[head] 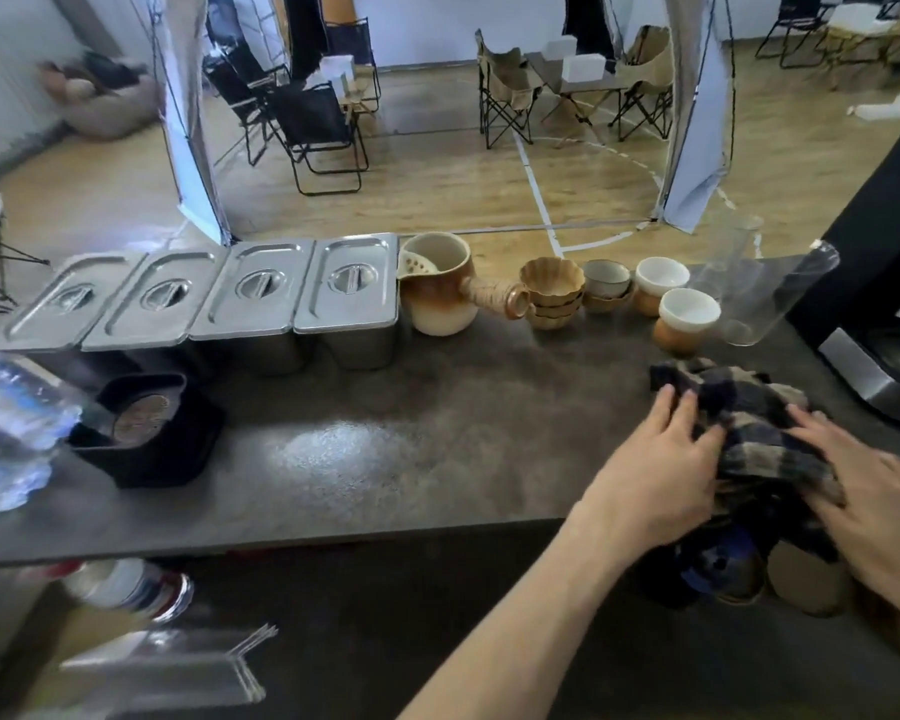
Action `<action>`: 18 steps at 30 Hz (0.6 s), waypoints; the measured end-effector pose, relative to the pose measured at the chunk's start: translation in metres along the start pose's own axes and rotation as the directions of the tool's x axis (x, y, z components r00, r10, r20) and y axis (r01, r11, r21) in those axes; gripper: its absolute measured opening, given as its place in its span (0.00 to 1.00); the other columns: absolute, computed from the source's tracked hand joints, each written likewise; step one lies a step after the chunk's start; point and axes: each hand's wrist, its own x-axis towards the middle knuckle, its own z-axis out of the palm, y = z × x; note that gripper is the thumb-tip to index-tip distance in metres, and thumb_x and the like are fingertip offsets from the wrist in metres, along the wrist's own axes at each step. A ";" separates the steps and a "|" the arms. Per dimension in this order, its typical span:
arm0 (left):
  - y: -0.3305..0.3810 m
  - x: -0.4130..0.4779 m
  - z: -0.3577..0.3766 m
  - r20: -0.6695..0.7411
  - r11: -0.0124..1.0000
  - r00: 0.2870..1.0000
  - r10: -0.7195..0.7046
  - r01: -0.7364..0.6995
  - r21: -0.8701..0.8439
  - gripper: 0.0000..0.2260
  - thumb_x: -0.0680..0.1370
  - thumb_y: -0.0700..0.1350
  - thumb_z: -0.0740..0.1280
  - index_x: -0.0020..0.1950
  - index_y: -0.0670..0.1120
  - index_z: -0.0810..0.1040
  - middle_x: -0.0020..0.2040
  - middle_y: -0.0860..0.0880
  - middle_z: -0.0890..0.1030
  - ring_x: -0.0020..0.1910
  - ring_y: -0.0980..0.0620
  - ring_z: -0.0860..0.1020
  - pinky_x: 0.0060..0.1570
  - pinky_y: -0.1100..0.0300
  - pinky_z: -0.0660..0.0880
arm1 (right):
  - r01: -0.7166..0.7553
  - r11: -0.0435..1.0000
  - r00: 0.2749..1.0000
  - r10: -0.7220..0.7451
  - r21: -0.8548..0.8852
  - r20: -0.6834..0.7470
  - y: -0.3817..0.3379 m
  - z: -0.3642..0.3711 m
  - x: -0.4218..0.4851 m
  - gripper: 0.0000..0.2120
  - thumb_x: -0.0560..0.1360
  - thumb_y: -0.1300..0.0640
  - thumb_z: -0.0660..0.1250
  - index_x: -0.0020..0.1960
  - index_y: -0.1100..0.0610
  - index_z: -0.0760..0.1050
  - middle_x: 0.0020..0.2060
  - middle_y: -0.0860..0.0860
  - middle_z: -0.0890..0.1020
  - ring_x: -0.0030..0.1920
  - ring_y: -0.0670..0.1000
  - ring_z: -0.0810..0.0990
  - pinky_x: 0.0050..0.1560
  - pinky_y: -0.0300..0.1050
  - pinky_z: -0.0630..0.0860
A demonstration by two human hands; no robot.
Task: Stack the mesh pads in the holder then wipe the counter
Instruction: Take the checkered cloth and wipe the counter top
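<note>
A dark blue and beige checked cloth (749,413) lies bunched on the right part of the dark counter (411,407). My left hand (661,465) presses flat on its left side, fingers spread. My right hand (874,496) rests on its right side near the counter's front edge. Far to the left stands a black square holder (149,433) with round brown mesh pads (141,415) lying inside it.
Several lidded steel containers (230,293) line the back left. A ceramic pitcher (440,288), stacked bowls (552,291) and cups (689,317) stand at the back. A clear glass jug (759,293) and a black machine (884,314) are at right. A plastic bottle (6,423) is at left.
</note>
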 end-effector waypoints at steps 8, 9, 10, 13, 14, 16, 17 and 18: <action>-0.063 -0.084 -0.045 -0.072 0.997 0.994 -0.082 0.083 0.006 0.26 0.79 0.39 0.62 0.76 0.41 0.58 0.79 0.42 0.49 0.78 0.47 0.41 0.75 0.51 0.49 | 0.083 0.995 0.995 -0.079 -0.061 0.055 -0.108 0.031 0.024 0.25 0.73 0.44 0.55 0.62 0.56 0.75 0.69 0.55 0.72 0.70 0.56 0.69 0.62 0.55 0.67; -0.076 -0.104 -0.051 -0.093 0.993 0.989 -0.117 0.119 0.014 0.27 0.79 0.39 0.62 0.76 0.42 0.58 0.79 0.43 0.48 0.78 0.49 0.40 0.76 0.51 0.50 | 0.121 0.991 0.990 -0.117 -0.058 0.072 -0.128 0.038 0.028 0.22 0.73 0.46 0.59 0.62 0.55 0.75 0.69 0.55 0.72 0.70 0.56 0.69 0.62 0.53 0.66; -0.088 -0.124 -0.057 -0.116 0.988 0.982 -0.150 0.154 0.024 0.27 0.78 0.39 0.62 0.76 0.43 0.58 0.80 0.45 0.48 0.77 0.51 0.39 0.76 0.52 0.49 | 0.155 0.987 0.985 -0.150 -0.049 0.091 -0.148 0.047 0.032 0.19 0.73 0.48 0.63 0.62 0.54 0.75 0.69 0.55 0.72 0.71 0.55 0.69 0.63 0.52 0.66; -0.120 -0.190 -0.077 -0.177 0.969 0.958 -0.226 0.240 0.060 0.27 0.79 0.37 0.59 0.77 0.43 0.57 0.80 0.48 0.46 0.76 0.56 0.37 0.72 0.67 0.37 | 0.286 0.956 0.956 -0.279 -0.072 0.096 -0.215 0.077 0.035 0.18 0.74 0.50 0.63 0.62 0.52 0.74 0.69 0.55 0.73 0.71 0.55 0.69 0.64 0.53 0.69; -0.131 -0.212 -0.082 -0.191 0.960 0.947 -0.258 0.274 0.064 0.27 0.79 0.36 0.59 0.77 0.43 0.57 0.79 0.49 0.46 0.75 0.58 0.37 0.71 0.69 0.36 | 0.321 0.944 0.944 -0.313 -0.078 0.102 -0.236 0.086 0.034 0.19 0.73 0.48 0.59 0.62 0.51 0.74 0.69 0.55 0.73 0.71 0.56 0.69 0.64 0.53 0.70; -0.150 -0.252 -0.089 -0.218 0.940 0.925 -0.310 0.333 0.078 0.28 0.77 0.34 0.60 0.77 0.45 0.58 0.79 0.52 0.46 0.75 0.60 0.38 0.75 0.65 0.41 | 0.379 0.924 0.920 -0.369 -0.060 0.129 -0.273 0.102 0.031 0.21 0.73 0.46 0.54 0.62 0.50 0.72 0.69 0.55 0.73 0.71 0.57 0.69 0.64 0.53 0.70; -0.157 -0.268 -0.091 -0.225 0.927 0.916 -0.333 0.361 0.097 0.29 0.76 0.35 0.61 0.77 0.46 0.59 0.78 0.54 0.46 0.76 0.61 0.38 0.75 0.63 0.44 | 0.411 0.910 0.906 -0.400 -0.056 0.140 -0.287 0.108 0.029 0.20 0.73 0.46 0.54 0.62 0.50 0.71 0.70 0.55 0.72 0.71 0.57 0.68 0.64 0.53 0.69; -0.161 -0.281 -0.092 -0.222 0.917 0.911 -0.349 0.380 0.120 0.30 0.76 0.36 0.62 0.77 0.48 0.59 0.78 0.56 0.45 0.76 0.62 0.38 0.75 0.63 0.45 | 0.435 0.899 0.893 -0.423 -0.053 0.154 -0.296 0.113 0.027 0.20 0.74 0.46 0.55 0.63 0.50 0.70 0.71 0.55 0.71 0.72 0.57 0.67 0.66 0.52 0.69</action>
